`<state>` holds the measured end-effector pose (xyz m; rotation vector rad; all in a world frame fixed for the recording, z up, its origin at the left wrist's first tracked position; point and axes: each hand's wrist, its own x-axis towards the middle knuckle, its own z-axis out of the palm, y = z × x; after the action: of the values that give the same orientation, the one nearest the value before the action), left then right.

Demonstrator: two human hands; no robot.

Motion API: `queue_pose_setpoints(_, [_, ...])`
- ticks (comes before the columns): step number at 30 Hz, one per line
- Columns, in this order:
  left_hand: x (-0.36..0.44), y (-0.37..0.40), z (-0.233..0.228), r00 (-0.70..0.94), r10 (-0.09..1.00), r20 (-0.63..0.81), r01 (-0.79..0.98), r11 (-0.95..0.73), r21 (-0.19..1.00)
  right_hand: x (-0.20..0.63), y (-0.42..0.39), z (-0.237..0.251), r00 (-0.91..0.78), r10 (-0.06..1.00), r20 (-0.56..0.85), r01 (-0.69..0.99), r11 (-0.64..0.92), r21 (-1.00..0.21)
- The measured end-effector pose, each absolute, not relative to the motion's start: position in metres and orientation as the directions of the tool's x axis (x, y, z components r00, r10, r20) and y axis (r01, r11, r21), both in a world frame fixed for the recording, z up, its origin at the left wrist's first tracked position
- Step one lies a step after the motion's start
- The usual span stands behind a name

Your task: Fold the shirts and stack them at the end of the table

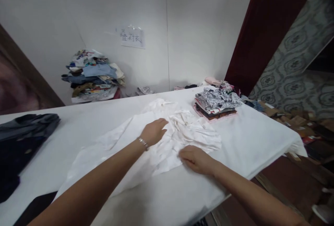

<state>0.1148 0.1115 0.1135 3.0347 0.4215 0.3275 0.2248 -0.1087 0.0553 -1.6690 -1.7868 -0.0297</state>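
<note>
A white shirt [141,160] lies spread and crumpled over the white-covered table, its folds bunched toward the right. My left hand [154,131], with a bracelet at the wrist, rests on the middle of the shirt, palm down. A small gap shows between its thumb and fingers. Lower and to the right, my right hand [195,159] has its fingers curled together at the shirt's near edge. The fabric between those fingertips is mostly hidden.
A folded stack of clothes [217,102] sits at the table's back right. Dark garments [23,139] lie at the left. A tall clothes pile [94,74] stands by the wall beyond the table. Boxes [297,121] crowd the floor at right. A handwritten sign [132,37] hangs on the wall.
</note>
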Motion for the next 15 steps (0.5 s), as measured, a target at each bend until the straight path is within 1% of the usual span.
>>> queue_pose_setpoints(2, [0.165,0.1,0.108,0.97,0.179,0.162,0.17,-0.983,0.069,0.238,-0.103,0.042,0.02,0.899,0.437,0.877,0.193,-0.439])
queue_pose_setpoints(3, [0.187,0.095,0.103,0.978,0.153,0.143,0.147,-0.988,0.055,0.243,-0.101,0.036,0.035,0.898,0.44,0.868,0.191,-0.458])
queue_pose_setpoints(4, [0.206,0.09,0.098,0.982,0.14,0.128,0.135,-0.99,0.046,0.248,-0.1,0.031,0.075,0.886,0.458,0.855,0.179,-0.487])
queue_pose_setpoints(6, [0.238,0.086,0.087,0.982,0.152,0.112,0.148,-0.988,0.045,0.253,-0.099,0.024,0.096,0.874,0.476,0.823,0.199,-0.532])
queue_pose_setpoints(8, [0.26,0.088,0.081,0.973,0.206,0.105,0.199,-0.977,0.072,0.254,-0.099,0.023,0.095,0.876,0.472,0.8,0.215,-0.561])
queue_pose_setpoints(11, [0.279,0.106,0.087,0.933,0.337,0.122,0.318,-0.936,0.15,0.255,-0.101,0.027,0.087,0.888,0.452,0.778,0.223,-0.587])
queue_pose_setpoints(13, [0.282,0.125,0.106,0.885,0.43,0.178,0.389,-0.894,0.223,0.257,-0.103,0.03,0.091,0.895,0.438,0.767,0.217,-0.604])
queue_pose_setpoints(15, [0.276,0.146,0.135,0.828,0.506,0.242,0.432,-0.851,0.299,0.259,-0.105,0.03,0.101,0.899,0.427,0.763,0.205,-0.613])
